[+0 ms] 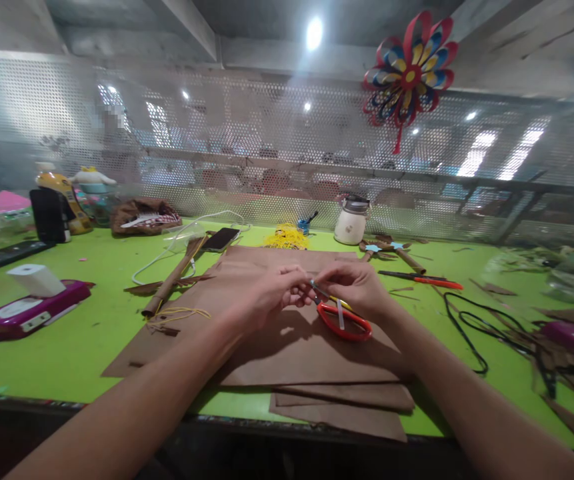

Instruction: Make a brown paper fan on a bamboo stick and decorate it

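Note:
Fingers and thumb of my left hand (291, 285) are pinched together above a stack of brown paper sheets (267, 353). Close beside it, my right hand (354, 285) is closed on a thin piece with a pale blue tip (313, 284), which reaches toward my left fingertips. What my left fingers hold, if anything, is too small to make out. Just below my right hand are red-handled scissors (357, 337), their blades mostly hidden by the hands. A short whitish strip (341, 315) and a bit of yellow show there too.
Rolled brown paper (171, 280), a phone (221, 239) and yellow shreds (285, 237) lie around the paper. Behind stands a white jar (351, 220). Right are another red-handled tool (437, 281) and a black cord (467, 333); left, a purple power strip (31, 310).

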The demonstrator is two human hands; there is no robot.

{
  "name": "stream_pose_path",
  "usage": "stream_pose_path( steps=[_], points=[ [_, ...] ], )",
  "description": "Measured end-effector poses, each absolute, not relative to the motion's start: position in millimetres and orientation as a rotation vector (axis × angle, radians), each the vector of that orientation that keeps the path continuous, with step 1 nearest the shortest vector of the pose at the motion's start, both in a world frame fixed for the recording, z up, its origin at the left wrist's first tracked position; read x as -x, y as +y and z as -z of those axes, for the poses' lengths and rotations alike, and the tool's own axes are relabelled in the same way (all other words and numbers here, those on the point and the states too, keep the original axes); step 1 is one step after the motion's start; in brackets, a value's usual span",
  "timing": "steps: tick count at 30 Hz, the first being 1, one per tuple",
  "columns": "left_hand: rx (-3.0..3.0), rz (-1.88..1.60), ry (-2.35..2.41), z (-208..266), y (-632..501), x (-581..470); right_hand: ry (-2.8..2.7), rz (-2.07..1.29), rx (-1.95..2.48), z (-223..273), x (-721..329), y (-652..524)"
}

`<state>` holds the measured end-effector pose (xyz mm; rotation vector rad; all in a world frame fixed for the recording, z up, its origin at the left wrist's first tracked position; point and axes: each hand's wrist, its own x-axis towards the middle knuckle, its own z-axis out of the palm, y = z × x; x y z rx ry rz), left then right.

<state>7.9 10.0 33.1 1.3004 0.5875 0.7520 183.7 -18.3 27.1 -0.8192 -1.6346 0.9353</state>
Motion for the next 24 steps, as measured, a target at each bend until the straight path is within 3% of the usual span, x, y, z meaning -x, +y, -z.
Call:
stream_pose_path(
  steps=[7, 19, 24],
  points=[
    [-1.699, -0.675, 0.764, -33, 8, -10, -1.692, -0.771, 0.919, -19, -183, -14],
    [-2.044, -0.826, 0.854, -27, 16, -13, -1.439, -1.289, 0.827, -24, -194, -9],
    [-2.169, -0.878, 0.91, -33, 7, -12, -1.474, -1.213, 0.96, -24, -190, -10]
  ],
)
